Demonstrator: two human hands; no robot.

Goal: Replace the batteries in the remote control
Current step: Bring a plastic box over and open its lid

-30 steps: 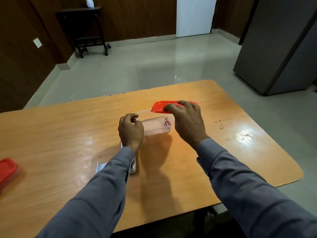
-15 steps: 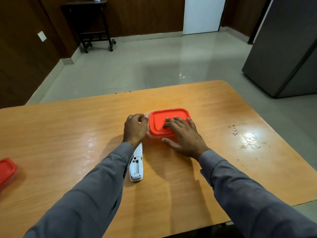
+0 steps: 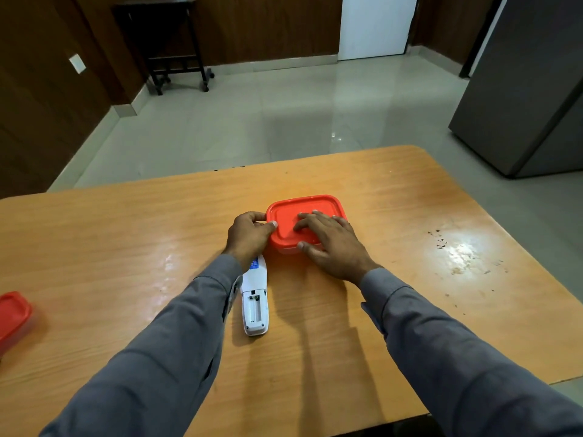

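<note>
A white remote control (image 3: 255,305) lies face down on the wooden table (image 3: 94,247), its battery compartment open and empty. Just beyond it stands a small clear container with a red lid (image 3: 291,216) on top. My left hand (image 3: 249,236) grips the container's left edge, thumb on the lid's corner. My right hand (image 3: 331,244) lies flat on the lid, fingers spread and pressing down, thumb at the near edge. The batteries inside the container are hidden by the lid.
A second red-lidded container (image 3: 12,313) sits at the table's far left edge. Dark specks (image 3: 437,239) mark the table's right side. Beyond the table are a tiled floor, a dark side table (image 3: 170,42) and a grey cabinet (image 3: 523,89).
One second ago my right hand held the red lid tilted above the open container. The lid now sits flat on it under my pressing hand. My left hand has shifted onto the lid's corner.
</note>
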